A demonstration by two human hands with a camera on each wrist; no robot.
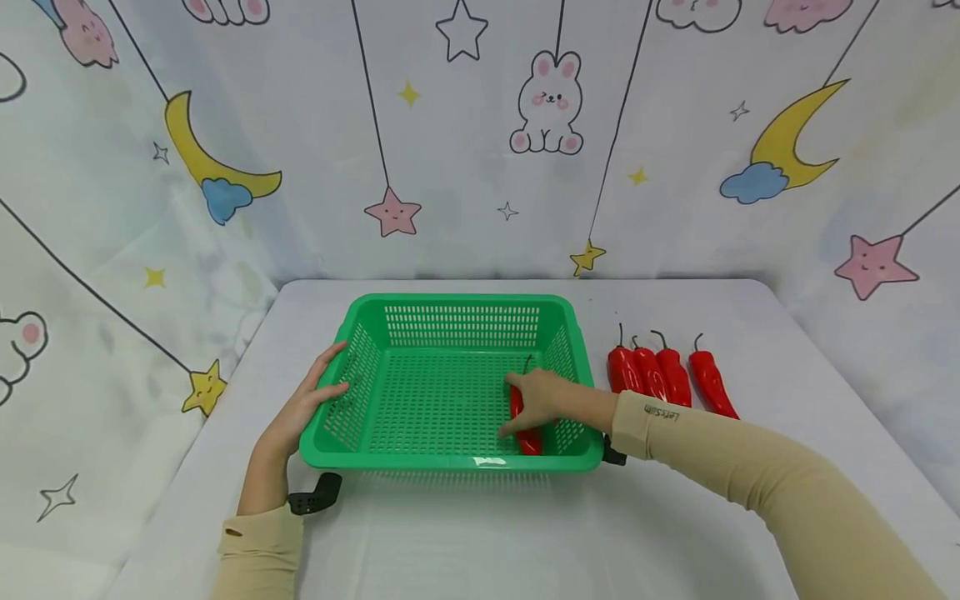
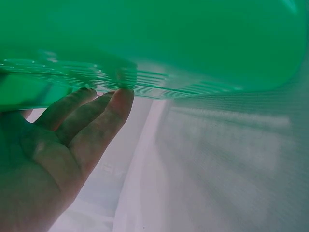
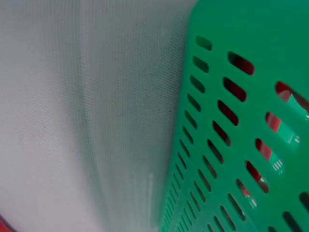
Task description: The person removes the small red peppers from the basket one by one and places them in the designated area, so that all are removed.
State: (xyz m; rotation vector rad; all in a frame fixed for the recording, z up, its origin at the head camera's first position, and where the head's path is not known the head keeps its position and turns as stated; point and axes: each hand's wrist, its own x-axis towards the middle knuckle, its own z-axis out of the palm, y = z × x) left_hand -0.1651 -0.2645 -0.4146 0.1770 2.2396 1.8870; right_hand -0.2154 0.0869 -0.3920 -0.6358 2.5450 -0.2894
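Note:
A green plastic basket point(image 1: 450, 461) with slotted sides stands on the white table. My left hand point(image 1: 296, 417) is at its left rim, thumb over the edge; in the left wrist view the fingers point(image 2: 104, 123) touch the outer wall below the rim. Inside, near the right wall, lies one red chili pepper point(image 1: 530, 440), stem pointing away. My right hand point(image 1: 543, 398) reaches over the right rim and lies across this pepper, thumb and forefinger spread apart. Slots in the basket wall point(image 3: 227, 159) show bits of red in the right wrist view; that hand is hidden there.
Several red chili peppers lie on the table right of the basket, the outermost pepper point(image 1: 711, 383) slightly apart; the right sleeve point(image 1: 720, 450) covers their lower ends. Behind the table point(image 1: 465, 542) hangs a cloth point(image 1: 480, 150) printed with cartoons.

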